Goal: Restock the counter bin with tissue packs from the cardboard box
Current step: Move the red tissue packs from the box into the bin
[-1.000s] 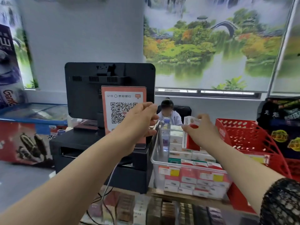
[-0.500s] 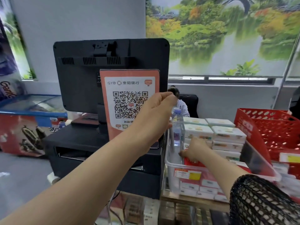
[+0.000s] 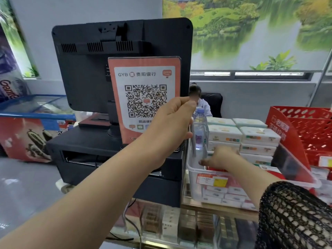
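Shop counter of glass (image 3: 212, 207), with boxed goods on the shelf under it, in front of a grey wall and a printed landscape blind (image 3: 251, 29). At the counter's left end stands a black till screen (image 3: 86, 72), seen from behind, with an orange and white QR payment sign (image 3: 145, 97) propped against it.

Just right of the till, a clear plastic counter bin (image 3: 195, 187) rests on the glass. White tissue packs with green and orange print (image 3: 224, 135) are stacked in it, filling its far side and right end. More packs show through its near wall. A clear water bottle with a purple label (image 3: 199, 126) stands upright at the bin's left end.

The left hand (image 3: 172, 123) is raised at the bin's far left corner, fingers curled and thumb meeting forefinger beside the bottle's cap. A clear upright strip runs down from it along the bin's left edge, but I cannot tell whether the hand has hold of it.

The right hand (image 3: 221, 157), on an arm in a black mesh sleeve (image 3: 291, 212), reaches down into the bin's near left corner, over a red tissue pack (image 3: 213, 168). The hand is blurred, so its hold cannot be made out.

A red perforated plastic basket (image 3: 305, 126) sits past the bin at the counter's right end. A chest freezer (image 3: 36, 108) stands on the floor at far left, and a seated person (image 3: 203, 105) is behind the bin.
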